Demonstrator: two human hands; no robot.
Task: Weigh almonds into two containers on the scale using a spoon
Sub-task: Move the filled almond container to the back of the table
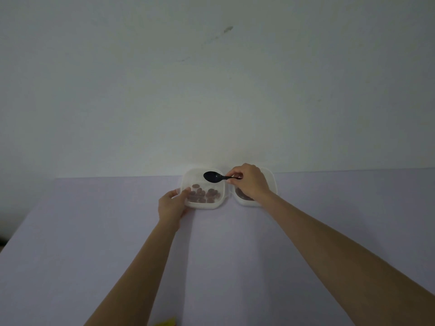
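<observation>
Two clear square plastic containers stand side by side at the table's far edge, against the wall. The left container (191, 175) holds several brown almonds (203, 195). My left hand (171, 204) grips its left near corner. My right hand (249, 182) pinches the handle of a black spoon (213, 177), whose empty bowl hovers over the left container's far side. That hand covers most of the right container (272, 182), where a few almonds (242, 195) show beneath it. No scale is visible.
The pale lilac table (94, 231) stretches toward me, its left edge slanting down at the far left. A plain white wall (211, 90) rises right behind the containers. A bit of something yellow (167, 323) peeks in at the bottom edge.
</observation>
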